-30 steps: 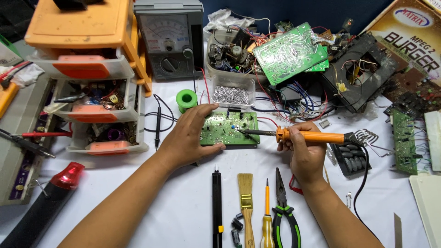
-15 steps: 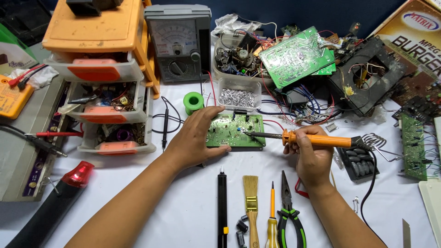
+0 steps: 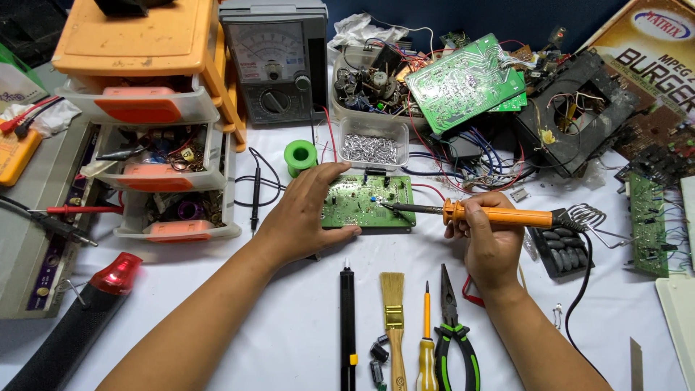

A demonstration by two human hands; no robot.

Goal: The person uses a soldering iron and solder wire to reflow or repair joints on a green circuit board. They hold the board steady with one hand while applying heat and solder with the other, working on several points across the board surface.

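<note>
Our left hand pins the circuit board; our right hand grips the soldering iron, whose tip could burn nearby fingers.

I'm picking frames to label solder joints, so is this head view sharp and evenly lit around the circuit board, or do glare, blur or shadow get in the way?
Head view: even, soft light; the green circuit board, soldering iron and both hands, left hand and right hand, are sharp, without motion blur; only faint shadows on the white tablecloth; no strong glare; the edges bow slightly.
</note>
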